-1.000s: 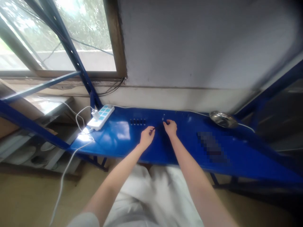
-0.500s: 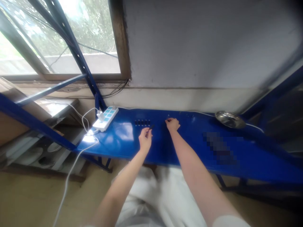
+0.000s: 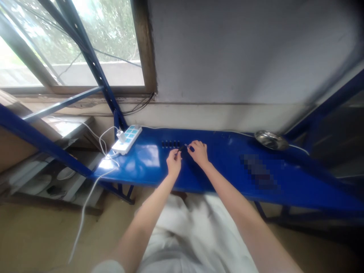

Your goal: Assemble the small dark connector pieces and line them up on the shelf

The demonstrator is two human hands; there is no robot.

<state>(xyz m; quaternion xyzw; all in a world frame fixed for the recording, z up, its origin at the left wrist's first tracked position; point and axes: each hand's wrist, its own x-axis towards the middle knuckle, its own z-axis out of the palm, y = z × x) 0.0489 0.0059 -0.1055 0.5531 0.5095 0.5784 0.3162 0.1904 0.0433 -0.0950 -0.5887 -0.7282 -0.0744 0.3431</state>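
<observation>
My left hand (image 3: 173,163) pinches a small dark piece (image 3: 182,148) between thumb and fingertips, just above the blue table (image 3: 222,178). Close to its right end, my right hand (image 3: 199,152) holds a tiny shiny metallic bit (image 3: 186,145) in a pinch. The two pieces are very near each other; whether they touch I cannot tell. Just beyond my left hand, several small black pieces (image 3: 170,144) with light ends stand in a neat row.
A white power strip (image 3: 127,140) with a plugged-in charger lies at the table's left end. A shiny metal bowl (image 3: 271,140) sits at the back right. Nearer me is a pixelated dark object (image 3: 258,170). Tiny bits lie along the back edge.
My right hand has moved left from the back of the table to the dark piece, and a shiny bit now shows at its fingertips. My left hand has stayed almost in place.
</observation>
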